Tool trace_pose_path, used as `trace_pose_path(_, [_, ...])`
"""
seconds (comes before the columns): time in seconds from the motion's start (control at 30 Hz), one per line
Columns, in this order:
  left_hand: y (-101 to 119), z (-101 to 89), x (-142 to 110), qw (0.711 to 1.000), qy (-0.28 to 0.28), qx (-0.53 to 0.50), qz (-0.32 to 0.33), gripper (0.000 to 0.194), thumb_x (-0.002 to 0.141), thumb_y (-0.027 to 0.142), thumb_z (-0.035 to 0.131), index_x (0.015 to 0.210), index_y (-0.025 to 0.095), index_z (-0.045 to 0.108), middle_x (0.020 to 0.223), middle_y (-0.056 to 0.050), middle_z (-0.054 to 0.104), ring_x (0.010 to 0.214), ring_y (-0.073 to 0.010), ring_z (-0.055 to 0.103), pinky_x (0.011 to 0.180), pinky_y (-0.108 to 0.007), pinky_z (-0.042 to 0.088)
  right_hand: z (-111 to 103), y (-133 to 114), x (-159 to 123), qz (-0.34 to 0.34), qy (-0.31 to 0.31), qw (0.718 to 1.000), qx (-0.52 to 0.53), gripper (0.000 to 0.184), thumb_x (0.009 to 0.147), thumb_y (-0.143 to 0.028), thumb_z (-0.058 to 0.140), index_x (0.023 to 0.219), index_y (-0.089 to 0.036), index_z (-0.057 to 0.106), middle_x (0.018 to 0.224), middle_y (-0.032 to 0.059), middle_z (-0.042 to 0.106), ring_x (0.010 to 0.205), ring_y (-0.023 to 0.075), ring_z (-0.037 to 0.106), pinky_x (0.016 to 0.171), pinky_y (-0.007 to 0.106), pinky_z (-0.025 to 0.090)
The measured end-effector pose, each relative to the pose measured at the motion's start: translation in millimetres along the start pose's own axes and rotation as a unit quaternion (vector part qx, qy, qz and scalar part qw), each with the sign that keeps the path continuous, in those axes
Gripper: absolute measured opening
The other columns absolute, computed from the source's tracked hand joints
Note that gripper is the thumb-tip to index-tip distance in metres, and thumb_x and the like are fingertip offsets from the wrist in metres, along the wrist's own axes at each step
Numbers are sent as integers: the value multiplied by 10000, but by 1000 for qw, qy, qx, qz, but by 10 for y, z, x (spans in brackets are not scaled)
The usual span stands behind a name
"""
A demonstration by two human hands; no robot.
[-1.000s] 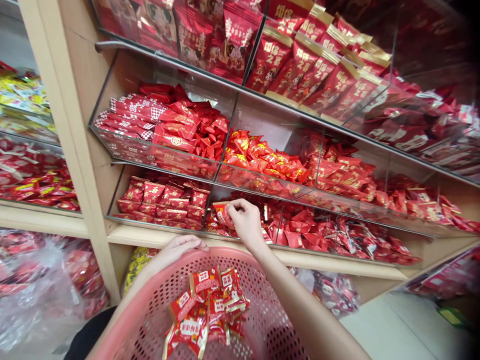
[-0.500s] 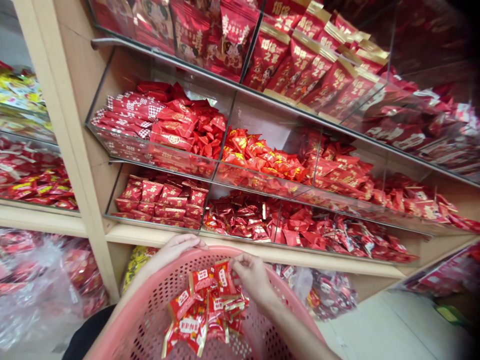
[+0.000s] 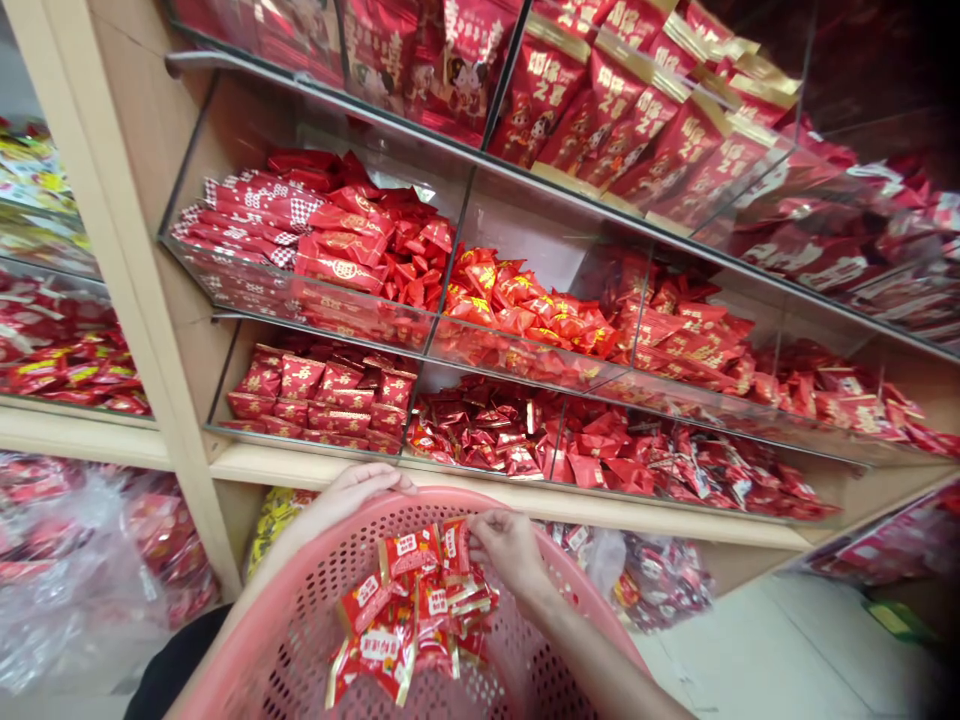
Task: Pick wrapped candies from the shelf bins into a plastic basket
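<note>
A pink perforated plastic basket (image 3: pixel 296 610) tilts toward me below the shelf. At its far left rim, my left hand (image 3: pixel 366 486) is closed over the edge, the fingers lying along it and partly out of sight. Inside sits a pile of red candy packets (image 3: pixel 435 605) with gold ends and white labels. Over the basket's right half, my right hand (image 3: pixel 508 548) reaches in, its thumb and fingers pinching the edge of one candy packet (image 3: pixel 454 545) at the top of the pile.
Clear-fronted shelf bins ahead hold red packets: a neat stack (image 3: pixel 322 395), twisted sweets (image 3: pixel 517 300) and gold-topped bags (image 3: pixel 630 110). A wooden shelf edge (image 3: pixel 600 505) runs just behind the basket. Plastic bags of sweets lie at lower left (image 3: pixel 82 570) and lower right (image 3: pixel 664 580).
The pinched packet has turned and slid slightly, with my right hand shifting a little to the right. My left hand stays on the rim. The view has moved slightly.
</note>
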State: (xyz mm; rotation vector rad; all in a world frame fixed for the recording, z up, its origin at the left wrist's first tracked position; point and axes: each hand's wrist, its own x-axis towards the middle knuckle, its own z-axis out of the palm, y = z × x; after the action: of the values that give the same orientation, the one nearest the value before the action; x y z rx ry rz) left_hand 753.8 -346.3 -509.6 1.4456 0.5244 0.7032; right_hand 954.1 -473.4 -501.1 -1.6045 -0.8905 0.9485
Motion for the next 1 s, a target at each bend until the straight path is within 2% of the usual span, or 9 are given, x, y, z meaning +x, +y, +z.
trace_pose_path(0.23, [6,11,-5,1000,11,-5,-11,293,774,388,587,868,126,679,971,-88,660,924,-196,597,896,-287,413,8,8,17,-34,2,998,-46,354,645,-468,592,676,-116,616,618,40,628,539,148,576,509,268,497])
trace_pose_path(0.37, [15,13,-8,1000,6,-5,-13,291,777,392,585,869,132,675,965,-83,661,927,-194,594,898,-285,407,-60,-67,9,-87,7,983,-162,335,730,-432,504,594,-138,589,505,-2,539,455,113,468,445,227,371])
trace_pose_path(0.47, [10,7,-3,1000,3,-1,-17,290,776,396,587,867,134,673,967,-82,659,918,-190,595,893,-282,408,-134,-188,-24,-159,20,942,-293,380,779,-391,460,478,-163,505,424,-31,416,423,92,368,441,229,257])
trace_pose_path(0.57, [31,19,-7,1000,1,1,-13,293,774,397,589,862,130,673,964,-85,660,919,-191,595,894,-283,406,-177,-400,-74,-212,48,903,-371,408,818,-363,437,457,-174,464,415,-38,377,422,89,332,450,239,218])
trace_pose_path(0.67, [85,55,-24,1000,1,-11,-21,292,779,389,584,870,124,667,969,-90,657,927,-193,593,897,-286,403,-127,-715,-80,-273,32,864,-422,382,850,-347,429,522,-174,523,491,-19,489,471,99,417,486,230,271])
trace_pose_path(0.77, [124,80,-34,999,1,-20,-25,288,778,380,583,862,118,664,960,-94,657,921,-189,591,900,-282,398,48,-1062,18,-342,13,798,-497,247,859,-320,455,731,-183,615,756,25,627,675,131,566,598,221,357])
trace_pose_path(0.83, [120,79,-30,999,-1,-19,-27,291,779,381,581,856,113,665,952,-98,658,914,-190,591,903,-285,397,215,-1245,134,-343,0,743,-574,201,857,-308,467,844,-192,630,890,57,639,769,161,605,633,238,390])
trace_pose_path(0.9, [96,64,-21,1000,3,-15,-27,303,781,389,577,862,111,667,960,-102,656,918,-197,591,905,-294,398,392,-1354,261,-308,-31,700,-644,191,842,-298,493,886,-185,641,926,85,647,824,197,625,651,260,421])
trace_pose_path(1.0, [59,39,-12,1000,10,-14,-20,323,779,406,577,869,111,672,971,-106,655,928,-209,590,904,-305,403,609,-1388,417,-248,-67,672,-694,218,796,-278,567,967,-163,641,960,118,658,898,232,629,700,287,456])
